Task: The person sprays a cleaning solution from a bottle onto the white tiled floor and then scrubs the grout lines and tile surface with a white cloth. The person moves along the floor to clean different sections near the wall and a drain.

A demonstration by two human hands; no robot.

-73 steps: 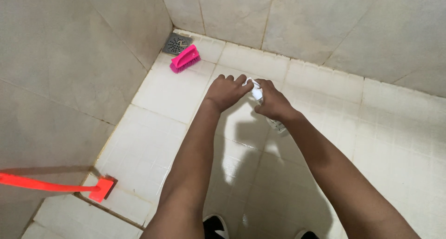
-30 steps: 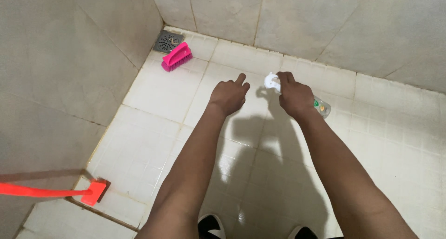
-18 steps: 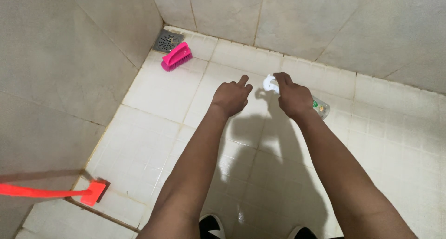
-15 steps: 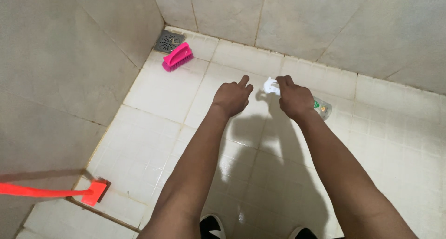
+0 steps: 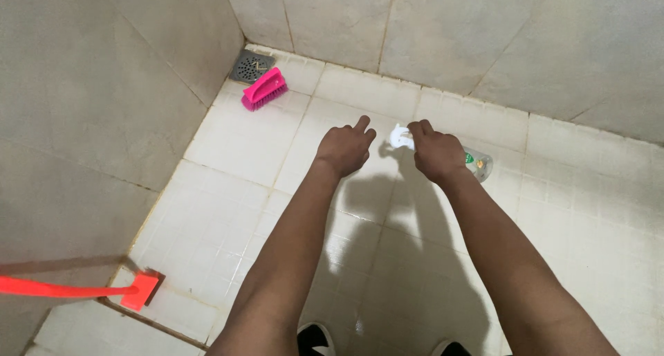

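Since the frame half a second back almost nothing has shifted: both hands hang over the same white floor tiles, the left one a touch more apart from the bottle's cap. At far left a red long-handled broom (image 5: 83, 288) lies by the wall. Further back, a pink scrub brush (image 5: 263, 89) lies just beside the square floor drain (image 5: 251, 65) in the corner. The left hand (image 5: 344, 148) hovers empty, its fingers loosely curled with the forefinger stretched toward the bottle, not touching it. The right hand (image 5: 436, 154) has its fingers wrapped round a small clear plastic bottle (image 5: 477, 164), held on its side above the floor (image 5: 235, 190); its white spray cap (image 5: 400, 137) pokes out leftward between the two hands.
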